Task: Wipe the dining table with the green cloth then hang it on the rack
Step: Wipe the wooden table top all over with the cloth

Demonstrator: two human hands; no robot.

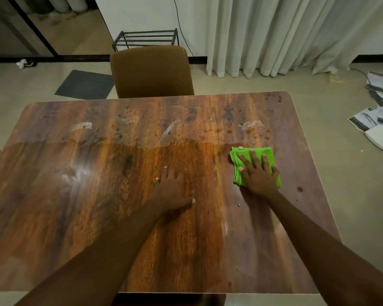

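Observation:
The wooden dining table (75, 206) fills most of the view, with dark spots and pale smears across its far half. A folded green cloth (255, 152) lies on the table's right side. My right hand (258, 175) presses flat on the cloth, fingers spread over it. My left hand (173, 191) rests flat on the bare wood near the middle, fingers apart, holding nothing. A black metal rack (146, 38) stands on the floor against the far wall, behind the chair.
A brown chair (152, 71) is pushed in at the table's far edge. A dark mat (84, 85) lies on the floor at left. White curtains (285, 34) hang at the back right. Papers and a white box (380, 120) are scattered on the floor at right.

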